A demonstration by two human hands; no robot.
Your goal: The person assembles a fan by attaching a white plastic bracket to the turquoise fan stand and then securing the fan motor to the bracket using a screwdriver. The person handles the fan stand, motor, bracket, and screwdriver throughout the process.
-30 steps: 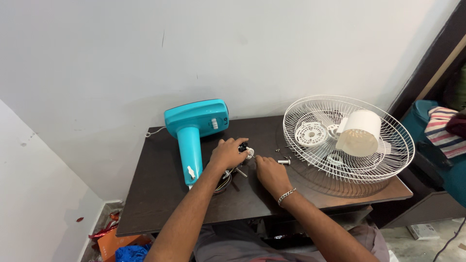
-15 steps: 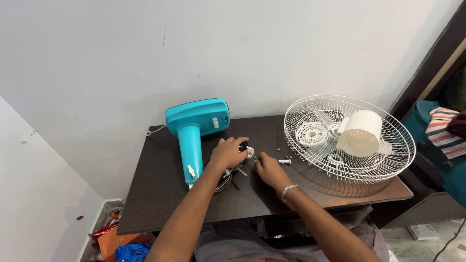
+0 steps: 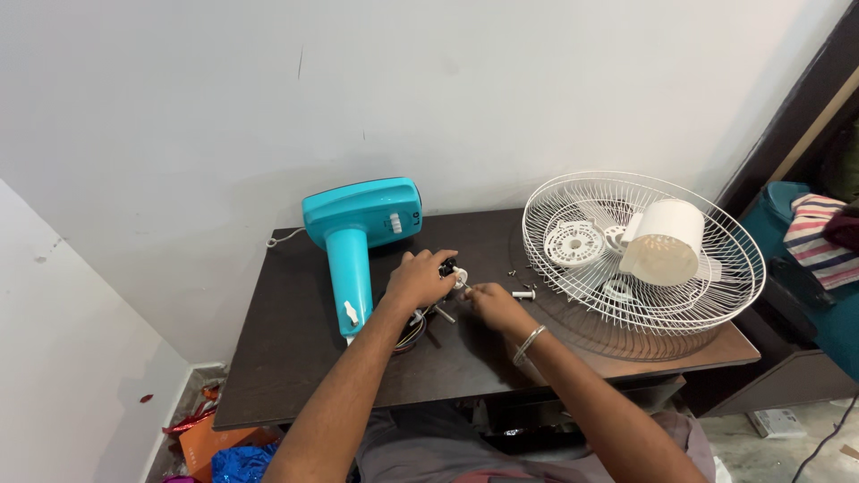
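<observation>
Since the earlier frame, our right hand (image 3: 490, 302) has closed in on the motor part (image 3: 450, 274), fingers pinched on a thin tool at its white hub. Our left hand (image 3: 417, 279) grips the part from above, steadying it on the tabletop (image 3: 295, 358) beside the teal stand (image 3: 356, 234). We judge a small fastener is being worked; next calls for steady alignment. Both forearms extend forward.

Small part (image 3: 452, 271) mostly hidden under left hand (image 3: 417, 279).
</observation>
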